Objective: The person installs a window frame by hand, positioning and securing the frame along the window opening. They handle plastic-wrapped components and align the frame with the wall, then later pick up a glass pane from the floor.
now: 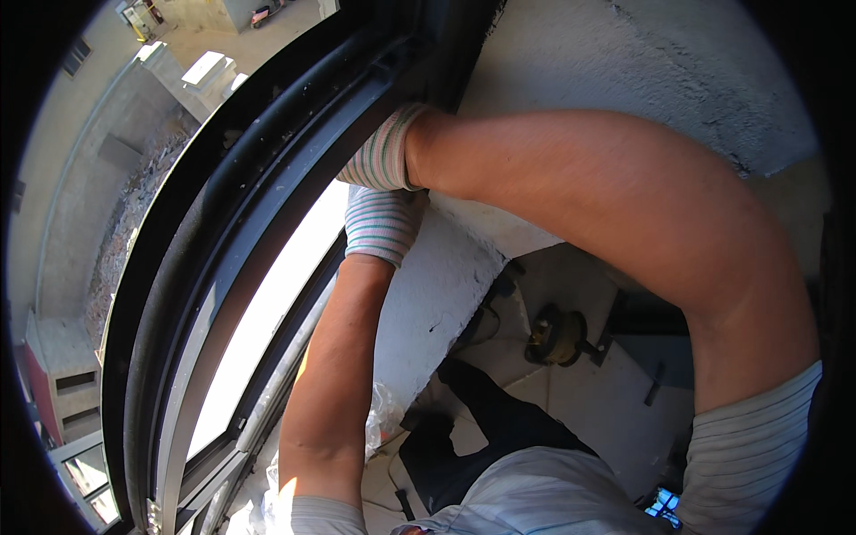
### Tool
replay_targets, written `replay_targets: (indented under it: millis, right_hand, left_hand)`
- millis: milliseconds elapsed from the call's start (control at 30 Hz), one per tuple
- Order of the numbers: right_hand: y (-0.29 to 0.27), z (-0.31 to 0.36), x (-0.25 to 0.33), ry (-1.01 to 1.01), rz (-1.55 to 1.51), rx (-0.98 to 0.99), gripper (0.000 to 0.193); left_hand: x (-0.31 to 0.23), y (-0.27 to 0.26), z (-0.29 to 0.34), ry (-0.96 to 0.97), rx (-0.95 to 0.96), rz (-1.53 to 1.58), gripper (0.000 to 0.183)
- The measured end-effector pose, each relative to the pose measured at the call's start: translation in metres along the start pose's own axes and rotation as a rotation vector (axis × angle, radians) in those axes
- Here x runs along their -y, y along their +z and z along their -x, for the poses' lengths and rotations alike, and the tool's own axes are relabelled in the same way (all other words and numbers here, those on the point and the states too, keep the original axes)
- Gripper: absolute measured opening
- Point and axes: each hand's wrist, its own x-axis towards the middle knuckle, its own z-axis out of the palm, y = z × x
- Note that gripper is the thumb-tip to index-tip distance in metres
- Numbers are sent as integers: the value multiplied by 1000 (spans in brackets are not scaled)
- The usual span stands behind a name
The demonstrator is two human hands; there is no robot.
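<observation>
My right hand (383, 153), in a striped knit glove, is up against the inner side of a dark metal window frame (254, 209). Right below it, in a similar glove with pink and green stripes, is my left hand (383, 223), close to or touching the right one. Both hands lie near the frame's upper corner, beside the white wall. The fingers of each are hidden by the frame and by the gloves' backs, so whether they grip anything cannot be seen.
A white plastered ledge (437, 294) runs beside my left forearm. On the floor below are a cable reel (557, 337) and a dark hand tool (655, 383). Crumpled clear plastic (382, 415) lies near the window. Beyond the frame, a yard with rubble (134, 209) lies far below.
</observation>
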Motion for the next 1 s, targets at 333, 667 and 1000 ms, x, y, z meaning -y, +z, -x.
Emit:
replay_targets:
  millis: [333, 667, 1000]
  right_hand:
    - [-7, 11, 4, 124, -74, -307, 26]
    - [-3, 5, 7, 88, 14, -339, 35]
    - [35, 2, -10, 70, -98, -236, 29]
  left_hand:
    - [-19, -20, 13, -119, 19, 270, 55]
    - [-18, -27, -9, -156, 323, -93, 51]
    - [-6, -20, -3, -18, -56, 106, 32]
